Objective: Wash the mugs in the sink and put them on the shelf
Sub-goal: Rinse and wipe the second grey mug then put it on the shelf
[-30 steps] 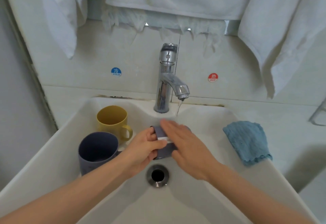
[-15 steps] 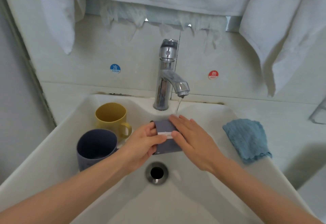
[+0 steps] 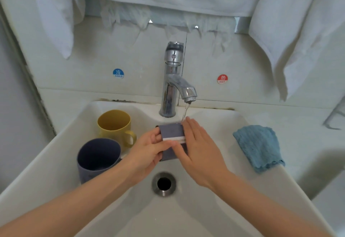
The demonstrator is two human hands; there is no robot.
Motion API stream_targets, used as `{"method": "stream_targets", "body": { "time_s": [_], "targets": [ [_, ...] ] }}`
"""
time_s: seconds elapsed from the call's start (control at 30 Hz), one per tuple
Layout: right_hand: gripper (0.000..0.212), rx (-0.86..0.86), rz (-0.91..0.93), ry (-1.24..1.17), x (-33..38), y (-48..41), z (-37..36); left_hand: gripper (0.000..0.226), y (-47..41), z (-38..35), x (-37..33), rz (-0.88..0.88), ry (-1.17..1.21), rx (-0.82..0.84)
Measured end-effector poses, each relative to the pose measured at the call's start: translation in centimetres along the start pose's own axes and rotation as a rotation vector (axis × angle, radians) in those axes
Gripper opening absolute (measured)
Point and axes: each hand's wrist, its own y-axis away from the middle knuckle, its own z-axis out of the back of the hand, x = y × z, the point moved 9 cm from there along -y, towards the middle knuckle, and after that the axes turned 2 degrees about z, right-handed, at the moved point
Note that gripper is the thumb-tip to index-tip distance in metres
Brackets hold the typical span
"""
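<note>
Rinse step: my left hand grips the grey mug on its side over the sink, just under the tap stream. My right hand lies flat on it, fingers straight. Next, prob. roll it so water gets inside. The other 2, yellow mug & dark mug, wait at left.

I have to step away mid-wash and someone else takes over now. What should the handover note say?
Left hand grips the striped mug, on its side under the running tap.
Right hand lies flat on it, fingers straight.
Yellow mug and dark blue mug stand upright in the sink, left side.
Done: nothing finished; one mug is mid-rinse.
Left: finish it, wash the other two as needed, shelve all three; no shelf in view.
</note>
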Motion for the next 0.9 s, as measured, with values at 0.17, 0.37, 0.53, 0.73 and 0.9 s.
{"method": "stream_targets", "body": {
  "time_s": [0.17, 0.37, 0.53, 0.73, 0.9],
  "targets": [
    [0.086, 0.129, 0.204, -0.072, 3.6, 0.9, -1.3, 0.035, 0.0, 0.4, -0.2, 0.004, 0.066, 0.000],
    [0.087, 0.099, 0.016, -0.198, -3.8, -0.8, 0.4, 0.029, -0.1, 1.0, -0.4, 0.006, 0.078, -0.070],
    [0.087, 0.111, 0.061, -0.601, -5.0, -1.4, 0.2, 0.024, -0.1, 1.0, -0.2, 0.062, 0.117, -0.072],
    [0.085, 0.154, 0.014, -0.790, -6.2, -1.8, 0.3, 0.059, 0.1, -0.5, -0.3, -0.001, -0.563, 0.080],
    [0.077, 0.129, 0.000, -0.750, -6.2, -1.9, 0.2, 0.055, 0.1, 0.6, -0.6, -0.068, -0.472, -0.032]
  ]
}}
